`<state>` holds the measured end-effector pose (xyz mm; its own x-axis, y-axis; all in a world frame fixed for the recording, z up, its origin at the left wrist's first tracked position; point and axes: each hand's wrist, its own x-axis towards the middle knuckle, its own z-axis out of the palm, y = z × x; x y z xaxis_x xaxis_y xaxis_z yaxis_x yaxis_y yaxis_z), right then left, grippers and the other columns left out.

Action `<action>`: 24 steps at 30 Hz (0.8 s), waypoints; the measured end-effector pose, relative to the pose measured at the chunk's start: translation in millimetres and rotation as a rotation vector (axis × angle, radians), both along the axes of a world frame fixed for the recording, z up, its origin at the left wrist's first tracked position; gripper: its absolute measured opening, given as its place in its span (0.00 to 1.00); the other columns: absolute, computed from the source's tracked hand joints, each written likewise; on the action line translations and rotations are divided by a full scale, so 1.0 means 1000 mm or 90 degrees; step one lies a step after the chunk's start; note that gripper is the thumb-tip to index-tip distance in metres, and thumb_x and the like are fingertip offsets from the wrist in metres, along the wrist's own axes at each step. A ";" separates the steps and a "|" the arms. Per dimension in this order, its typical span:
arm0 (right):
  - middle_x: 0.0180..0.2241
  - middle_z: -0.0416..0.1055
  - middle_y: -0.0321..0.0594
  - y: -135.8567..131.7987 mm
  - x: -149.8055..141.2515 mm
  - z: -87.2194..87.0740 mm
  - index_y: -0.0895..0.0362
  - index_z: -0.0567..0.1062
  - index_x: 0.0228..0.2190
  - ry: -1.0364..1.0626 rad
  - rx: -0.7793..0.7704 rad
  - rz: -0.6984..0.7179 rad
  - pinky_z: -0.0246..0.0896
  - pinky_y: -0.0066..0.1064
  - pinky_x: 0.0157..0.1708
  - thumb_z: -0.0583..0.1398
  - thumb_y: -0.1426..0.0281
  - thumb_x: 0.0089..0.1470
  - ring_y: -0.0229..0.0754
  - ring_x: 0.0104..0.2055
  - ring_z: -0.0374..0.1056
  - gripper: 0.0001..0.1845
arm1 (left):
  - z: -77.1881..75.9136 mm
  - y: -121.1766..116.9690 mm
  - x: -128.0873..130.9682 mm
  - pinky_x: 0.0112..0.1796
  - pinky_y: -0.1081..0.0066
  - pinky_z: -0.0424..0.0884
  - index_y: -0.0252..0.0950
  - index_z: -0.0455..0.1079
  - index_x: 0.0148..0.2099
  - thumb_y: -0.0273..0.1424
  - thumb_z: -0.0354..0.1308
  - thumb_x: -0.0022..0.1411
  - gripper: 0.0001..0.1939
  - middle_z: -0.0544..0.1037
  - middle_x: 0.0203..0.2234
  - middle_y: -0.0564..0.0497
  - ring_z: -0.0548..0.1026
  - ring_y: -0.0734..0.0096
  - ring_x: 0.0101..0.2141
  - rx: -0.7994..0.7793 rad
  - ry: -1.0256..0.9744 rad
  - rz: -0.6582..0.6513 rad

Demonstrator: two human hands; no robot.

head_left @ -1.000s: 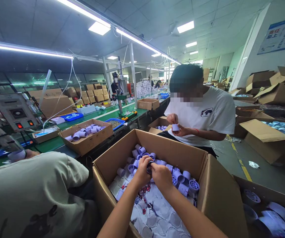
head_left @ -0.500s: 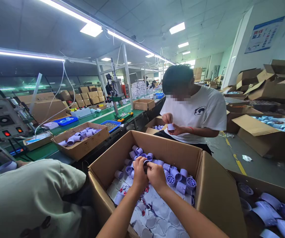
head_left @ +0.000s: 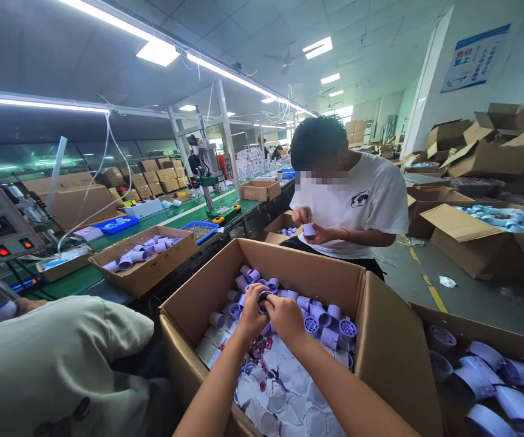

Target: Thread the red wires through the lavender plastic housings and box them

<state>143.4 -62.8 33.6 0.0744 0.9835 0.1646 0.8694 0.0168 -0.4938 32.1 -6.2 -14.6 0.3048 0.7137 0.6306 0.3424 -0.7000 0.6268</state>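
Observation:
Both my hands meet over a big open cardboard box (head_left: 380, 340). My left hand (head_left: 251, 312) and my right hand (head_left: 286, 317) are closed together on one small white plastic cylinder (head_left: 263, 300), held end-on between the fingertips. Below them the box holds several more white cylinders (head_left: 330, 325) piled along its far side, and sheets of peeled white sticker backing (head_left: 289, 397) lie on its floor with some small red bits among them.
A person in a white T-shirt (head_left: 371, 200) sits across the box, handling a similar cylinder. Another person's back (head_left: 56, 364) fills the lower left. A green conveyor bench (head_left: 107, 267) with boxes and a press runs on the left. More boxes of parts stand on the right (head_left: 489, 376).
My hands stay clasped on the cylinder and have turned it slightly. The camera has shifted, so everything sits a little further left and lower than before.

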 end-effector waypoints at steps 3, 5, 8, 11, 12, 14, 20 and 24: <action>0.36 0.78 0.39 0.002 0.005 0.000 0.58 0.77 0.40 -0.006 -0.004 0.012 0.68 0.39 0.43 0.57 0.65 0.64 0.41 0.38 0.74 0.11 | -0.002 0.000 0.002 0.47 0.60 0.68 0.37 0.65 0.43 0.19 0.54 0.40 0.24 0.70 0.41 0.47 0.70 0.61 0.44 -0.018 -0.006 -0.012; 0.36 0.78 0.39 0.002 0.008 -0.001 0.57 0.77 0.41 -0.005 -0.002 0.023 0.67 0.40 0.44 0.57 0.65 0.63 0.42 0.39 0.74 0.11 | -0.002 0.000 0.003 0.48 0.60 0.68 0.37 0.65 0.43 0.19 0.55 0.40 0.24 0.70 0.41 0.47 0.70 0.62 0.44 -0.031 -0.006 -0.020; 0.35 0.78 0.39 0.002 0.010 -0.004 0.58 0.77 0.40 0.012 0.006 0.044 0.67 0.41 0.45 0.58 0.66 0.63 0.42 0.39 0.74 0.10 | -0.002 0.000 0.002 0.47 0.61 0.68 0.37 0.66 0.42 0.18 0.55 0.40 0.23 0.70 0.41 0.48 0.70 0.63 0.43 -0.052 -0.002 -0.039; 0.35 0.78 0.39 0.002 0.011 -0.007 0.58 0.77 0.39 0.054 0.025 0.063 0.66 0.42 0.46 0.60 0.67 0.61 0.43 0.40 0.74 0.09 | -0.001 0.000 0.000 0.47 0.62 0.68 0.37 0.65 0.42 0.18 0.56 0.40 0.23 0.70 0.41 0.49 0.70 0.63 0.43 -0.070 -0.001 -0.054; 0.36 0.78 0.39 0.002 0.012 -0.007 0.58 0.77 0.39 0.074 0.035 0.067 0.66 0.42 0.46 0.60 0.67 0.61 0.43 0.41 0.74 0.08 | 0.000 0.000 -0.001 0.47 0.63 0.68 0.37 0.65 0.42 0.18 0.56 0.40 0.23 0.70 0.41 0.49 0.70 0.64 0.43 -0.076 -0.002 -0.057; 0.36 0.78 0.39 0.005 0.015 -0.009 0.58 0.77 0.38 0.123 0.056 0.066 0.66 0.41 0.47 0.57 0.68 0.63 0.43 0.42 0.74 0.09 | 0.001 0.000 -0.002 0.47 0.64 0.68 0.37 0.65 0.42 0.18 0.57 0.42 0.22 0.71 0.40 0.50 0.70 0.65 0.43 -0.087 0.000 -0.062; 0.39 0.75 0.40 0.024 0.026 -0.025 0.60 0.71 0.48 0.295 0.064 0.055 0.70 0.38 0.42 0.57 0.68 0.63 0.41 0.39 0.73 0.13 | 0.000 0.000 -0.004 0.46 0.64 0.67 0.38 0.66 0.43 0.17 0.58 0.40 0.25 0.72 0.40 0.50 0.71 0.63 0.43 -0.103 0.030 -0.057; 0.38 0.75 0.39 0.030 0.023 -0.038 0.60 0.73 0.44 0.365 0.020 0.107 0.72 0.38 0.39 0.61 0.66 0.61 0.40 0.37 0.74 0.12 | -0.001 -0.002 -0.004 0.51 0.58 0.63 0.40 0.67 0.43 0.17 0.57 0.39 0.26 0.72 0.43 0.49 0.69 0.59 0.46 -0.092 0.061 -0.049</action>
